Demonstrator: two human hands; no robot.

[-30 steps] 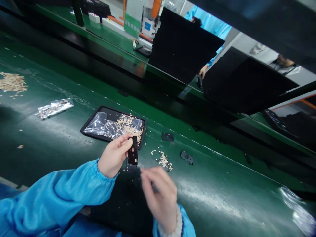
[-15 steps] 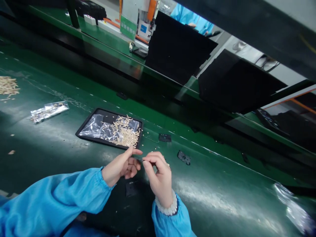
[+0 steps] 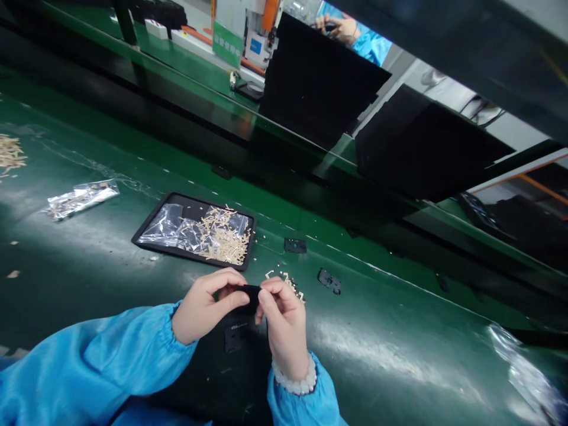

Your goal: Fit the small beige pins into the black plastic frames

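Above the green tabletop point(image 3: 377, 331), the left hand point(image 3: 195, 307) and right hand point(image 3: 288, 331) both pinch one small black part point(image 3: 252, 300) from opposite sides, so both are occupied with it.

Dark part point(image 3: 251, 300): ends hidden by my left hand point(image 3: 203, 305) and right hand point(image 3: 287, 328). Pale pieces point(image 3: 286, 277) partly behind right hand. Tan pile point(image 3: 9, 154) cut by left edge.
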